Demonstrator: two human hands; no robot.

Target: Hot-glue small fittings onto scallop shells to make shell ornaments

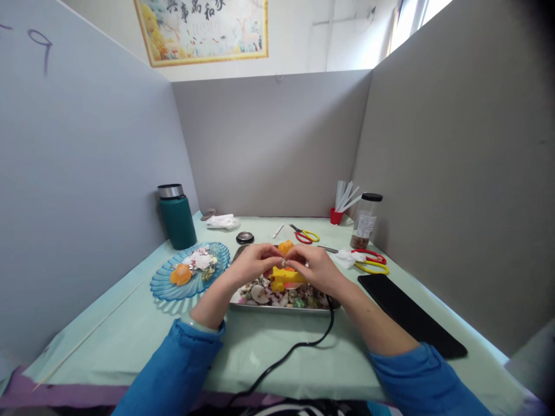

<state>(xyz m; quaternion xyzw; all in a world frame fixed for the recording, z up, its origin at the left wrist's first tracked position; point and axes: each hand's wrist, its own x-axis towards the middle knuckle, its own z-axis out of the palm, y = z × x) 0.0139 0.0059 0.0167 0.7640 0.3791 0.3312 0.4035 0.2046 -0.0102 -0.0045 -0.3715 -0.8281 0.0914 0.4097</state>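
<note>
Left hand [255,264] and right hand [315,267] pinch a pale piece [284,263] above the metal tray [281,310], inside its edges; a slack grip could lose it among seashells [261,294], a snagged power cord [299,345] drag the glue gun [284,279]

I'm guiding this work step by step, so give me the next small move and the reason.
Probably lift the small pale piece slightly: the left hand and right hand pinch it between them, and the yellow tool and shells in the metal tray seem close beneath, so it could snag.
</note>
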